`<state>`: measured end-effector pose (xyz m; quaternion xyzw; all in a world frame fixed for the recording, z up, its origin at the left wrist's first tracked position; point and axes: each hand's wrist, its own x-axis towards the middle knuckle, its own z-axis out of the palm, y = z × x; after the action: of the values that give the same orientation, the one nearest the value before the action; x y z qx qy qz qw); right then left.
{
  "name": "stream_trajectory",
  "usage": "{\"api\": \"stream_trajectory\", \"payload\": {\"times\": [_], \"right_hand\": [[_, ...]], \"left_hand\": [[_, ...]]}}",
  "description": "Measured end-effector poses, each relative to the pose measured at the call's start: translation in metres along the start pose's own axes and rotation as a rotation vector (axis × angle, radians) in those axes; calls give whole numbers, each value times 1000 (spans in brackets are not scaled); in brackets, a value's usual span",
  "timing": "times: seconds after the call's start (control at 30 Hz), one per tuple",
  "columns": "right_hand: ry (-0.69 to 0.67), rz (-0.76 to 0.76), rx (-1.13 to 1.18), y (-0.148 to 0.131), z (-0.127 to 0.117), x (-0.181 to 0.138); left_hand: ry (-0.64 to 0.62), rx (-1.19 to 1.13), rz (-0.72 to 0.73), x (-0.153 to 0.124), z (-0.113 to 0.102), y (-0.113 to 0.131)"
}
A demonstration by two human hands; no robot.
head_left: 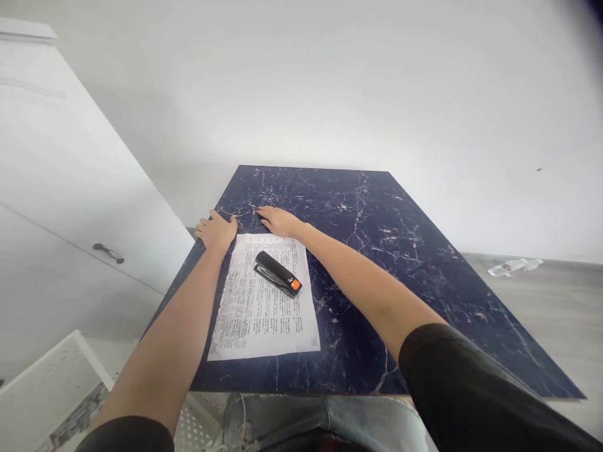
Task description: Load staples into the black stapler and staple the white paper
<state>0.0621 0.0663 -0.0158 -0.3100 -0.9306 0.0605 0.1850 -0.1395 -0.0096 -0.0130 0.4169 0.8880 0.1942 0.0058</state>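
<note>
A printed sheet of paper (277, 320) lies flat on the dark blue marbled table (358, 213). On top of it rests a black stapler (277, 274) with an orange patch at its near right end. My left hand (217, 232) is spread on the table's left edge, just beyond the paper's far left corner. My right hand (279, 221) lies flat by the paper's far edge, fingers stretched to the left, holding nothing. Neither hand touches the stapler.
A white cabinet (70, 163) with a dark handle (108, 253) stands close on the left. Behind the table rises a pale wall (320, 88). A clear plastic item (515, 267) lies on the floor at right.
</note>
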Motion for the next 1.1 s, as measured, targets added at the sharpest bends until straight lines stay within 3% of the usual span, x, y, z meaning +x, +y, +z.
{"api": "stream_trajectory", "payload": {"times": [0.2,0.4,0.53,0.67,0.83,1.1], "right_hand": [[-68,136,-42,62,-35,-89],[-62,425,-121,127,-82,-197],[-47,536,-139,148,-93,-230],[-53,514,-125,147,-90,-230],[-106,404,-68,121,-77,-201],[-203,244,51,44,-36,-86]], "left_hand": [[-12,-26,-5,1,0,0],[-13,-44,-7,0,1,0],[-20,-40,-8,1,1,-1],[-32,-25,-2,3,2,-2],[-25,-14,-1,2,2,-1],[-21,-8,4,2,2,-2]]}}
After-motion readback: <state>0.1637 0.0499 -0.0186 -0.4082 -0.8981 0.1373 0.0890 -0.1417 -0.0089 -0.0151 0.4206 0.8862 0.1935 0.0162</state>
